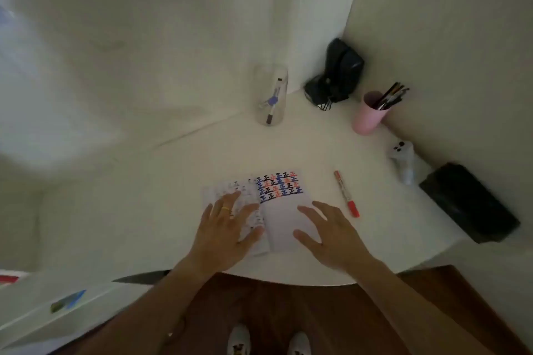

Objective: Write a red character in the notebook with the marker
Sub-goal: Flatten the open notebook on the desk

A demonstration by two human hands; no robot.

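Head view: notebook [284,204], rows of 正.

White notebook [284,210] on a white table [178,187], its right page bearing rows of one repeated character in black, blue and red above a blank white area, its left page faintly patterned with small marks. Marker [347,194] with white barrel and red cap and tip; pink cup [367,115] of dark pens; black box [468,202]; black pouch [336,73]. Gold ring [225,208] on the left hand [227,225]; floor [288,311] reddish brown.
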